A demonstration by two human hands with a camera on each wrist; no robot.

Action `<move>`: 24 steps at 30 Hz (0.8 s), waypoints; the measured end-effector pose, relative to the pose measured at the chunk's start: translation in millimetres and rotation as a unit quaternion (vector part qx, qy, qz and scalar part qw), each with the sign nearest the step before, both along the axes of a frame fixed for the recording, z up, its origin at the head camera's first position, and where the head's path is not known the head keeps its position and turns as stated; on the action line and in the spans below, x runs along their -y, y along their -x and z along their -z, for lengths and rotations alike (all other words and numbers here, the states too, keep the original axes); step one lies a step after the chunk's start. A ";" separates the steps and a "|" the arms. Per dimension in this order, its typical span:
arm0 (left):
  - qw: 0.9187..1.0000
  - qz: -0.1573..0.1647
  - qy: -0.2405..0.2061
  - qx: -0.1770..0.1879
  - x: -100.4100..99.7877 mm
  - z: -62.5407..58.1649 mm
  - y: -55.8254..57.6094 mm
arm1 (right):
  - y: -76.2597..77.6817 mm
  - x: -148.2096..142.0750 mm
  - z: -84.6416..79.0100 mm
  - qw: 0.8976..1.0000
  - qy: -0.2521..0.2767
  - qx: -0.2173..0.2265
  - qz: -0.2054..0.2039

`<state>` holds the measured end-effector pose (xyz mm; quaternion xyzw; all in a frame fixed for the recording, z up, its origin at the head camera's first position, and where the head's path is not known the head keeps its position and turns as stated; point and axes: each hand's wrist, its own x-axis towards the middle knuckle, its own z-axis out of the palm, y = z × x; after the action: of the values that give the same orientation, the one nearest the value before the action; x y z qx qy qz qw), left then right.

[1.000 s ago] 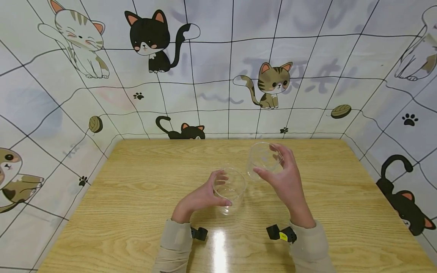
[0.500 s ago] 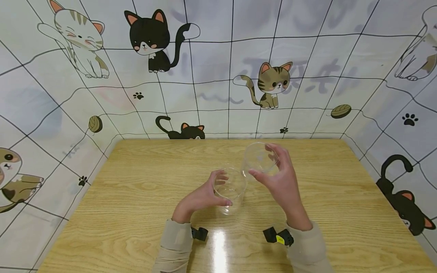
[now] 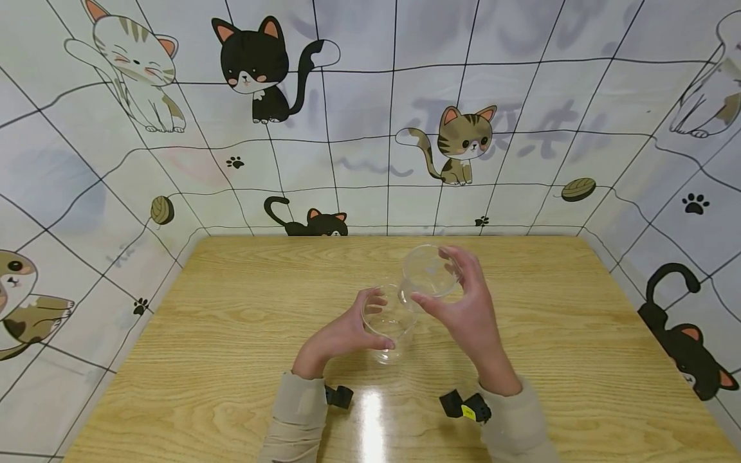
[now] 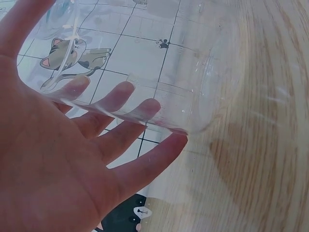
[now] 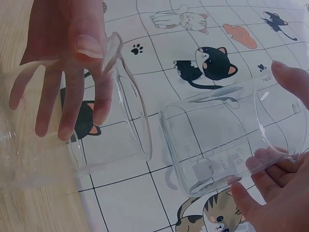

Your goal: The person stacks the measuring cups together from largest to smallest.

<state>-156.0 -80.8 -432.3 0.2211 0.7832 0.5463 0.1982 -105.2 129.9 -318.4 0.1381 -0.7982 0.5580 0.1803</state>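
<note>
Left hand (image 3: 347,331) curls round one clear beaker (image 3: 392,326), low at the table (image 3: 231,360) — maybe to keep it steady. Right hand (image 3: 476,315) grips another beaker (image 3: 427,270) higher, bottom near the first one's rim.

Beaker markings (image 5: 232,159) too small to read, right hand (image 5: 282,195) cropped in right wrist view

a small work booth, with cat-print walls (image 3: 359,173) around a wooden table (image 3: 231,289).
</note>
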 end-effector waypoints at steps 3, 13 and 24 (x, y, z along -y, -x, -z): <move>1.000 -0.002 0.005 0.000 -0.1 -0.1 -0.1 | -0.7 2.2 -0.2 1.000 0.001 -0.004 -0.004; 1.000 -0.003 0.006 -0.006 -1.6 0.7 -0.3 | -3.4 7.1 1.6 1.000 -0.003 0.007 -0.008; 1.000 -0.011 0.010 -0.009 -2.4 0.9 0.0 | -2.1 9.6 4.0 1.000 0.003 0.008 -0.016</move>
<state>-156.1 -78.4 -433.2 0.2153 0.7929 0.5384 0.1872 -103.1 120.3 -322.4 0.1460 -0.7954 0.5645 0.1655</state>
